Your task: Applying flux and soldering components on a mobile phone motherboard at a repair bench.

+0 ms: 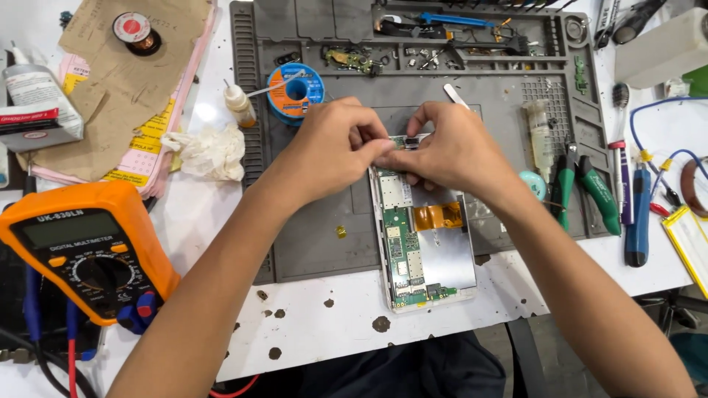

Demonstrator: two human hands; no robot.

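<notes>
Opened phone's top beneath fingers

Both hands together, fingertips pinched.

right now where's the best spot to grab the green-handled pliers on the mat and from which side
Take the green-handled pliers by the two handles, coming from the near, lower right. The handles splay apart toward the mat's front edge and lie free, while the jaws point away toward the syringe. Both the left hand and the right hand are busy on the opened device.
</notes>
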